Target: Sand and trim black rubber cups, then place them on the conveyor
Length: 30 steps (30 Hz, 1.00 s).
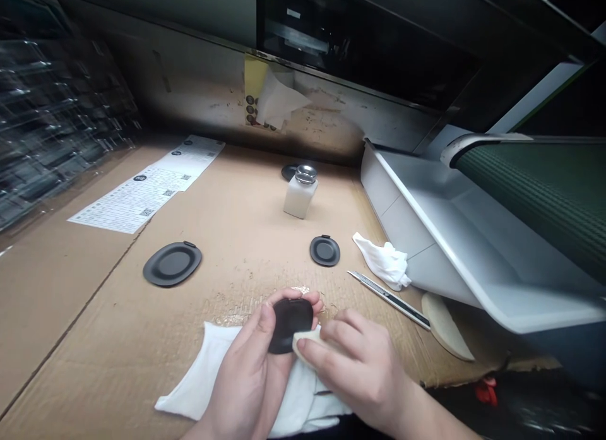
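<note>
My left hand [253, 358] is wrapped round a small black plastic cover [290, 326], its flat face turned up. In my right hand [362, 364] is a pale cream pad [305, 344], pinched between thumb and fingers, with its edge against the lower right of the cover. A white cloth [293, 402] lies crumpled beneath both hands. Two similar dark covers lie farther out, a larger one [173, 264] on the left and a smaller one [325, 250] ahead. Behind them stands a white dispenser bottle [301, 194] with a metal top, partly hiding another dark piece [290, 172].
A utility knife [391, 299], a white rag [384, 261] and a cream half-round pad [446, 326] lie by the large grey bin [416, 238] on the right. Printed sheets [151, 190] lie on the cardboard surface [95, 314]. Stacked clear trays [57, 112] rise at left. A green conveyor belt [549, 181] runs beyond the bin.
</note>
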Available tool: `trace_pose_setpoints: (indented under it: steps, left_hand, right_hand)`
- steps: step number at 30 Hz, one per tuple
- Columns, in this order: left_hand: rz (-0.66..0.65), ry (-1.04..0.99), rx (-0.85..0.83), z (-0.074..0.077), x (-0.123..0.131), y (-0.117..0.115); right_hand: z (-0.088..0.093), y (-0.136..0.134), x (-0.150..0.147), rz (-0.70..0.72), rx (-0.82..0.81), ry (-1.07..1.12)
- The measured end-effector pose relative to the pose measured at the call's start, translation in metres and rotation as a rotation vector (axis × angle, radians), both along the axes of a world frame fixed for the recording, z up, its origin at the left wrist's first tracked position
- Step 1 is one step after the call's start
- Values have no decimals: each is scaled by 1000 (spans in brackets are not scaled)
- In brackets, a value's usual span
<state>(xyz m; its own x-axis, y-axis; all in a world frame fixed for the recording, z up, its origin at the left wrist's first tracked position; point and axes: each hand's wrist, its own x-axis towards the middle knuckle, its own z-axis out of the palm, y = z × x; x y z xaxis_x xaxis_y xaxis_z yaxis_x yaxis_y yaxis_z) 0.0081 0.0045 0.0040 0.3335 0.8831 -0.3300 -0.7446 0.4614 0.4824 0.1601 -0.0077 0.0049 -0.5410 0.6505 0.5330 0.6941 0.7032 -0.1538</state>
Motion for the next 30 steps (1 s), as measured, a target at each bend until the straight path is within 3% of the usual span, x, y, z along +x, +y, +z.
trace_pose_setpoints:
  steps: [6, 14, 21, 30]
  left_hand:
    - [22, 47, -63, 3, 1, 0]
    - [26, 9, -19, -3, 2, -1]
    - [32, 74, -54, 2, 3, 1]
    - [23, -17, -16, -2, 5, 2]
  right_hand:
    - [20, 29, 5, -107, 13, 0]
    - [3, -10, -9, -49, -62, 106]
    - [23, 29, -1, -153, -11, 8]
    - [5, -10, -4, -162, -119, 118]
